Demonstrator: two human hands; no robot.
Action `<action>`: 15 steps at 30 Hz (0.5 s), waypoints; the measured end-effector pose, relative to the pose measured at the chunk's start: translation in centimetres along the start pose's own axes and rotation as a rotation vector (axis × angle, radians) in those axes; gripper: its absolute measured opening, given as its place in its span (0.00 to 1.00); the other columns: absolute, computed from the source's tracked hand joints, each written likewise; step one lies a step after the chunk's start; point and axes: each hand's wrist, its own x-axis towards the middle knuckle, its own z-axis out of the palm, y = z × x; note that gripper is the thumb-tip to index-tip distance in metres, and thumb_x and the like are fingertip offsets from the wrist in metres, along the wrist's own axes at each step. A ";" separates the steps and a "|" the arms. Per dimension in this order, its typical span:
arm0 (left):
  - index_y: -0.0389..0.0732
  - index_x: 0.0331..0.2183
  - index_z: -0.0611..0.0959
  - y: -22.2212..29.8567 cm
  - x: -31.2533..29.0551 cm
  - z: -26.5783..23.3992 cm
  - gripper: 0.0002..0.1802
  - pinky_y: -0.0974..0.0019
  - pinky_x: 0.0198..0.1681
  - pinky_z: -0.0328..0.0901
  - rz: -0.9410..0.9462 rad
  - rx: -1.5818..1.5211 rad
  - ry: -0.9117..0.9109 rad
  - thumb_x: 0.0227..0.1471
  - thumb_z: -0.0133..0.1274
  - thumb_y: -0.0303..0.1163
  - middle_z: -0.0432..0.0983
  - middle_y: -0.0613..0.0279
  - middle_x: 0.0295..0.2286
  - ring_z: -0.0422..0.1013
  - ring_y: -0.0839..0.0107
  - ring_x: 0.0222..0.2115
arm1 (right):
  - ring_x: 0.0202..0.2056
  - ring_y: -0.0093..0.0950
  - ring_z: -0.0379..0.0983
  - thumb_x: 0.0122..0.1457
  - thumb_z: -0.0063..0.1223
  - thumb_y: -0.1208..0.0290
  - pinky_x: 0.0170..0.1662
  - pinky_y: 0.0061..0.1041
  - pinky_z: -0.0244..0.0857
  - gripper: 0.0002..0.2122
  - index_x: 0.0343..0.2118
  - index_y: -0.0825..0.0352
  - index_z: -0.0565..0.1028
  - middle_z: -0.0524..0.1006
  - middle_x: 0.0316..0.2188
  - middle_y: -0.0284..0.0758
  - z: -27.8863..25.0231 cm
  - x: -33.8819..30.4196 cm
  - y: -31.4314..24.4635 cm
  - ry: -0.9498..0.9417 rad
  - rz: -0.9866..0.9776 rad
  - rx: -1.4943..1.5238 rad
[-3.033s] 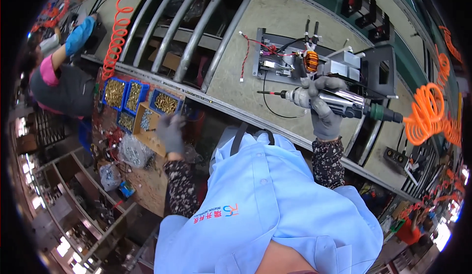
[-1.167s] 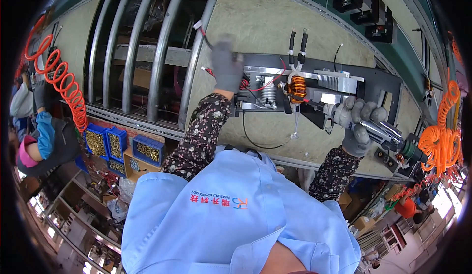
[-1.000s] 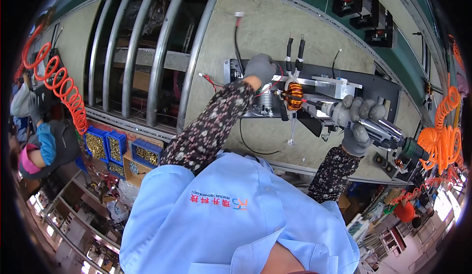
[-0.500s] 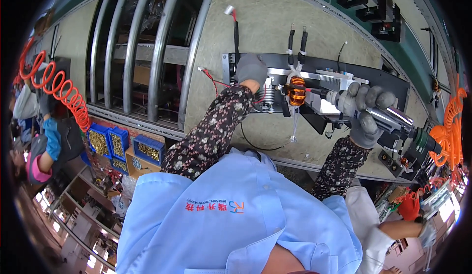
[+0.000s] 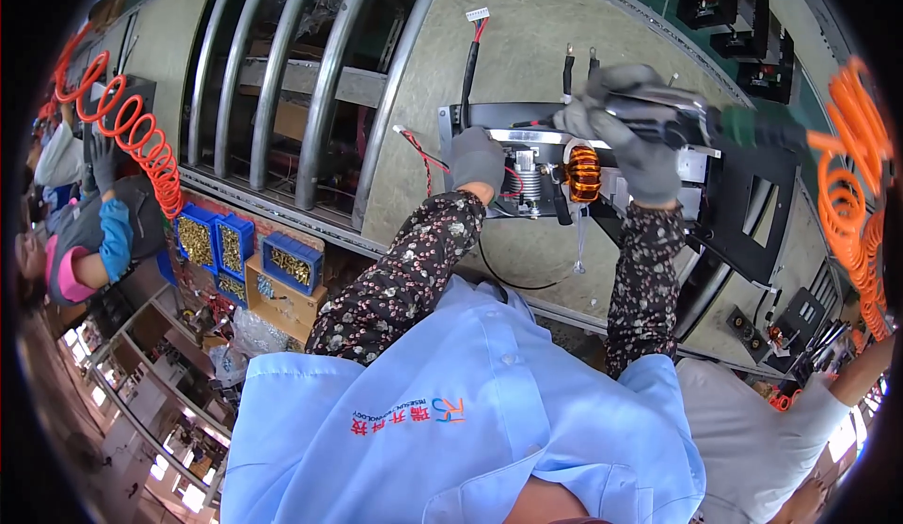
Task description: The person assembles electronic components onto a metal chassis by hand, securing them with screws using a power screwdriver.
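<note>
My right hand [image 5: 628, 134], in a grey glove and smeared by motion, grips a pneumatic screwdriver [image 5: 658, 115] with a green rear end. The tool lies almost level above the far side of a black metal chassis [image 5: 729, 206], its tip pointing left. Over the chassis's left end rests my gloved left hand [image 5: 477, 160], its fingers curled in; what they hold is hidden. Between the hands sit a finned metal heat sink [image 5: 531, 185] and a copper-wound coil [image 5: 583, 173]. A dark cable with a white connector [image 5: 478, 16] sticks out beyond my left hand.
Left of the worktop runs a metal roller conveyor [image 5: 331, 82]. Blue bins [image 5: 292, 262] of brass-coloured fasteners stand at lower left. An orange coiled air hose [image 5: 851, 185] hangs at right. Black units [image 5: 752, 44] stand at far right. Other people work on both sides.
My right hand has swung the screwdriver left and away from me, off the coil to the chassis's far side. My left hand has shifted slightly nearer to me along the chassis's left end.
</note>
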 end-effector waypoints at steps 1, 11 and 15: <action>0.36 0.21 0.78 0.2 -0.1 -0.2 0.09 0.58 0.29 0.64 -0.013 0.017 0.008 0.40 0.47 0.32 0.72 0.46 0.21 0.70 0.53 0.26 | 0.29 0.25 0.69 0.42 0.50 0.82 0.34 0.23 0.64 0.12 0.33 0.70 0.66 0.70 0.28 0.36 0.3 0.4 0.6 0.018 0.035 -0.097; 0.36 0.22 0.79 -0.2 0.1 0.0 0.09 0.60 0.30 0.64 -0.092 -0.023 -0.015 0.39 0.48 0.30 0.72 0.47 0.23 0.70 0.53 0.27 | 0.30 0.18 0.68 0.39 0.54 0.81 0.34 0.16 0.63 0.12 0.31 0.68 0.70 0.73 0.28 0.32 1.7 2.5 4.0 0.007 0.134 -0.190; 0.36 0.22 0.79 -0.3 -0.1 0.0 0.09 0.61 0.30 0.64 -0.102 0.035 -0.042 0.38 0.48 0.31 0.72 0.48 0.21 0.70 0.54 0.26 | 0.26 0.17 0.67 0.41 0.52 0.82 0.28 0.15 0.63 0.11 0.31 0.69 0.69 0.71 0.25 0.31 2.4 2.9 5.1 -0.020 0.113 -0.227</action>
